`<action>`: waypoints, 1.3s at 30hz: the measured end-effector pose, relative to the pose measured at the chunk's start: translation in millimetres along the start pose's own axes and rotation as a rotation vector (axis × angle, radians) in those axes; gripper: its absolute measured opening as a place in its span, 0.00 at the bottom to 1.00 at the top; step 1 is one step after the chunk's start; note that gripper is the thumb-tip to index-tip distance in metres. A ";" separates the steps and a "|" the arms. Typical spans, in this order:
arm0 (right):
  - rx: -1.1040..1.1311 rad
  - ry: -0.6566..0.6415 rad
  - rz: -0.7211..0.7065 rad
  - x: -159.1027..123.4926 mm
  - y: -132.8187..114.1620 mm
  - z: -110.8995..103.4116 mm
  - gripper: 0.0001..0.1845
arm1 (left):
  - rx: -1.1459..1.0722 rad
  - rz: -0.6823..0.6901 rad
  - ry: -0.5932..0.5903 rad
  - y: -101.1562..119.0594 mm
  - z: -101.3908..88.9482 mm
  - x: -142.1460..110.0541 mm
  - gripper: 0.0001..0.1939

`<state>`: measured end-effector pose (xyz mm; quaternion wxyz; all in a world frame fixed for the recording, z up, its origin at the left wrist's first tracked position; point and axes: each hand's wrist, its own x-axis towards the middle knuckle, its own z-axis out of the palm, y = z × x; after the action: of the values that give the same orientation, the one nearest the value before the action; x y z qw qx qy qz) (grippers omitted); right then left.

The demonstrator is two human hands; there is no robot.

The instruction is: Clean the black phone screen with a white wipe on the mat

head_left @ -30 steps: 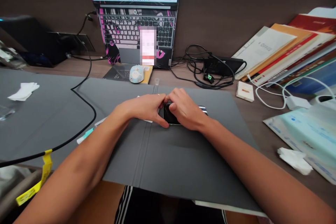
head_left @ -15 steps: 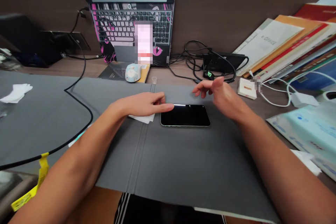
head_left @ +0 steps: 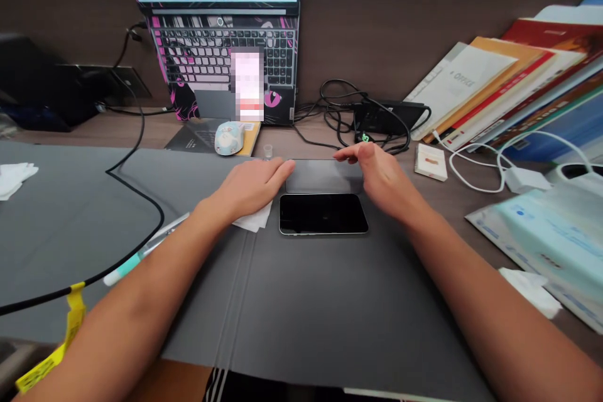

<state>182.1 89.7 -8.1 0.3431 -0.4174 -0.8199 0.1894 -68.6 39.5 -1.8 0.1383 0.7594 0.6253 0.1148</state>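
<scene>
The thin, glossy panel (head_left: 323, 177) is sitting just behind the phone (head_left: 324, 215), over the grey mat (head_left: 292, 308), and is probably proving light, stiff, slippery and fragile, its edges offering the safest hold. The left grip (head_left: 249, 188) is bordering its left end and the right grip (head_left: 385, 181) its right, but hidden fingertips are leaving me unable to tell whether either is pinching it.
</scene>
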 end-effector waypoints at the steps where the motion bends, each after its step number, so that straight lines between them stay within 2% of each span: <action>1: -0.007 0.002 0.007 0.3 0.9 0.8 0.49 | 0.035 -0.014 0.030 0.6 -0.9 -0.1 0.28; 7: -0.077 -0.013 -0.005 2.7 6.8 5.2 0.48 | 0.209 -0.091 0.159 1.7 -17.5 -9.2 0.12; 10: -0.083 -0.025 -0.039 3.3 8.3 6.4 0.48 | 0.326 -0.139 0.099 4.8 -21.6 -17.1 0.13; 13: -0.078 -0.027 -0.049 3.2 8.5 6.6 0.47 | 0.372 -0.168 0.006 6.4 -16.4 -23.4 0.17; 16: -0.088 -0.012 -0.055 3.0 8.4 6.4 0.46 | 0.363 -0.159 -0.062 4.2 -8.2 -25.6 0.16; 20: -0.087 0.001 -0.069 3.5 8.4 7.1 0.45 | 0.316 -0.161 -0.103 1.0 -7.3 -25.1 0.09; 26: -0.080 -0.010 -0.075 2.5 7.0 8.4 0.46 | 0.134 -0.101 -0.059 6.7 -14.9 -25.4 0.08; 33: -0.068 -0.037 -0.078 2.7 6.8 11.6 0.44 | -0.008 -0.049 -0.038 5.1 5.2 -15.3 0.06; 37: -0.013 -0.049 -0.089 2.7 3.9 12.2 0.41 | -0.035 -0.003 -0.023 7.1 6.9 -16.7 0.00; 39: 0.009 -0.049 -0.090 2.0 3.8 12.9 0.40 | -0.033 0.037 -0.010 11.6 7.6 -19.2 0.02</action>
<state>174.1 93.3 -18.5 0.3328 -0.3737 -0.8452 0.1877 -59.1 18.0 -4.8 0.1518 0.7690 0.6086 0.1238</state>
